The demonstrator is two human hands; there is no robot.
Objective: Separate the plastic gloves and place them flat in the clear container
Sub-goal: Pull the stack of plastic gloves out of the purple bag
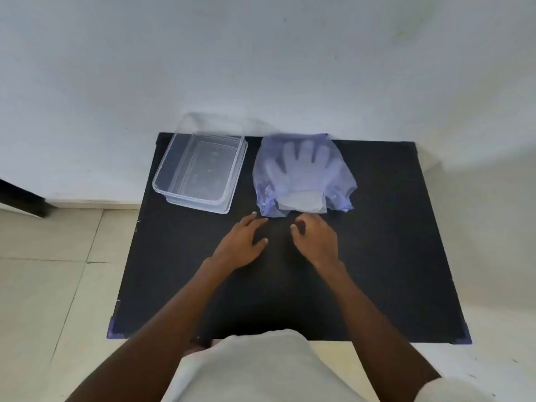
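A stack of thin see-through plastic gloves [301, 166] lies inside a bluish plastic bag [342, 181] at the back middle of the black table [391, 242], fingers pointing away from me, cuffs sticking out of the bag's near opening. To its left stands the clear container [162, 175], a rectangular tub with nothing in it. My left hand [242, 245] hovers just in front of the bag's left corner, fingers spread, holding nothing. My right hand [317, 239] is just in front of the cuffs, fingers curled, with nothing in it.
The table stands against a white wall [261, 53]. A dark piece of furniture [23, 198] shows at the left edge, over a pale tiled floor [52, 271]. My light clothing [261, 369] fills the bottom of the view.
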